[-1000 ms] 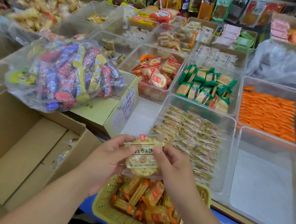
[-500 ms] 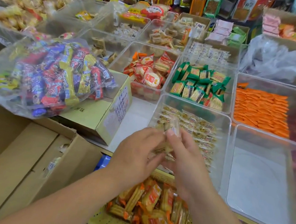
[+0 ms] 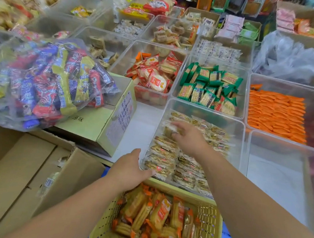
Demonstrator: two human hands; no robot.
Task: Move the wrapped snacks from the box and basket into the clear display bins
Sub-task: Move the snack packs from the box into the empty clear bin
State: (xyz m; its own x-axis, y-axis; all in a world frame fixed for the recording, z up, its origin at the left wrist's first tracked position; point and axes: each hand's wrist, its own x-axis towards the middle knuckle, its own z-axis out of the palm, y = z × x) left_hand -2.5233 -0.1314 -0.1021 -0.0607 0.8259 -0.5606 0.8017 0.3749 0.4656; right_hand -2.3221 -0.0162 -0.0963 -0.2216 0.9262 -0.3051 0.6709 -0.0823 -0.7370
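My right hand point(image 3: 189, 137) reaches into the clear display bin point(image 3: 206, 110) and pinches a wrapped snack point(image 3: 168, 128) between fingers and thumb, low over the packets lying inside. My left hand point(image 3: 130, 167) is relaxed, its fingers against the bin's near-left corner. Just below my arms sits the yellow basket point(image 3: 212, 207), filled with orange-wrapped biscuits point(image 3: 154, 214). The open cardboard box point(image 3: 13, 172) is at the lower left; I cannot make out its contents.
An empty clear bin point(image 3: 280, 188) stands to the right. Behind are bins of green packets point(image 3: 209, 87), red-white crackers point(image 3: 152, 76) and orange snacks point(image 3: 275, 113). A clear bag of candy point(image 3: 46, 81) lies on a green carton point(image 3: 94, 124) at the left.
Both hands held one wrapped snack over the basket; my right hand has carried it forward into the bin, and my left hand has let go and dropped to the bin's corner.
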